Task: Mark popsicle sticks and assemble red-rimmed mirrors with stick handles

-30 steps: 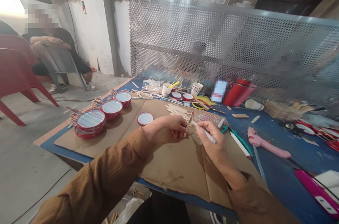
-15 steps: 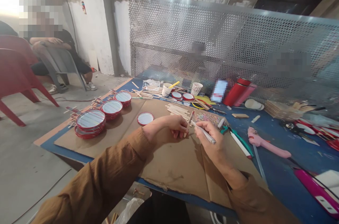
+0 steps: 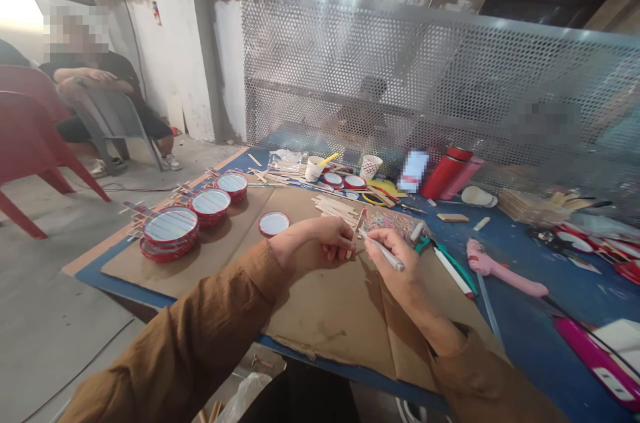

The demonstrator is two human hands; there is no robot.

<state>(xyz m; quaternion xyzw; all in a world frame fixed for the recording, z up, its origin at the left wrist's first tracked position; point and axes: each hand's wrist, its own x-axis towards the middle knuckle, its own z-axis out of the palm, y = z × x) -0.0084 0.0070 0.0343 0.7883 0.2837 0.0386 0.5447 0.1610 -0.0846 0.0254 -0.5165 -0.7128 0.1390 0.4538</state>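
Note:
A thin wooden stick [image 3: 358,225] with a reddish upper end stands tilted between the fingers of my left hand [image 3: 336,238], over the cardboard [image 3: 325,316]. My right hand [image 3: 397,263] grips a white marker [image 3: 384,252], its tip at or very near the stick. Pale flat sticks [image 3: 336,207] lie in a pile just behind my left hand. Small colourful pieces [image 3: 387,218] are spread behind my right hand. A red-rimmed white disc [image 3: 274,223] lies to the left of my left wrist.
Red-rimmed drum-like pieces with sticks [image 3: 171,226] stand at the left. Green-handled pliers [image 3: 450,261], a pink glue gun [image 3: 505,273] and a magenta power strip [image 3: 595,363] lie to the right. Behind are a red bottle [image 3: 447,174], cups and a metal mesh. A person [image 3: 100,89] sits far left.
The marker and my right hand have shifted very slightly left, toward the stick. My left hand keeps its hold in almost the same place.

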